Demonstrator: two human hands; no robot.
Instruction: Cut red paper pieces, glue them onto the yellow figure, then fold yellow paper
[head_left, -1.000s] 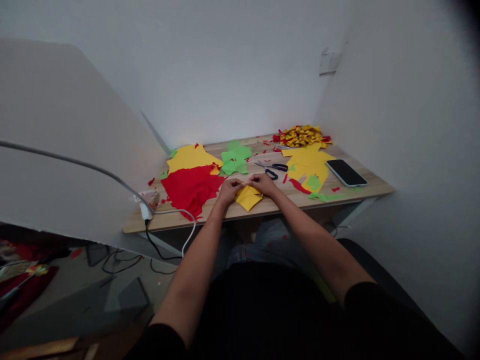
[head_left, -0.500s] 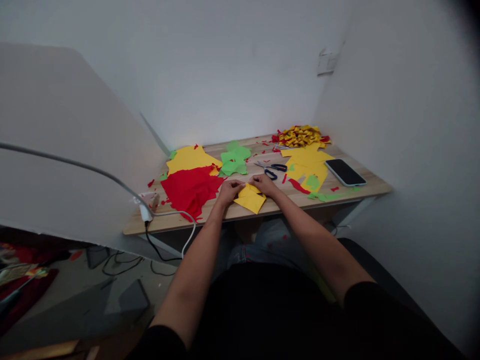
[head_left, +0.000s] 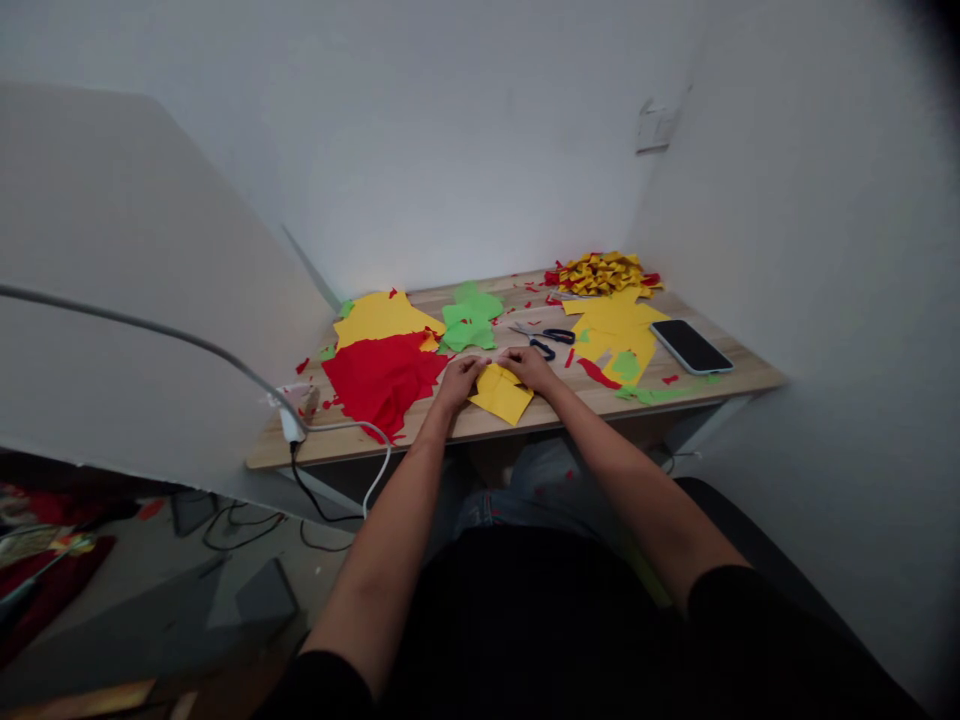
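A folded piece of yellow paper or felt point(head_left: 504, 396) lies at the front edge of the wooden table point(head_left: 442, 432). My left hand point(head_left: 460, 380) pinches its far left edge, fingertips closed. Opposite it, my right hand point(head_left: 528, 366) pinches the far right edge, so the two sets of fingertips almost meet. Just beyond my right hand, scissors with dark blue handles point(head_left: 556, 336) rest with their blades spread. Crumpled red sheets point(head_left: 382, 380) lie to the left of my left hand. Green pieces point(head_left: 471, 316) are spread behind both hands.
Yellow sheets point(head_left: 375, 318) lie at the back left, and more yellow pieces point(head_left: 619, 325) at the right beside a phone point(head_left: 690, 346). A heap of yellow and red strips point(head_left: 606, 272) sits at the back right. A white cable point(head_left: 379, 470) hangs over the left front edge.
Both hands keep their pinch on the yellow piece. My fingertips have shifted very slightly away from me, and the piece's near corner has moved up a little.
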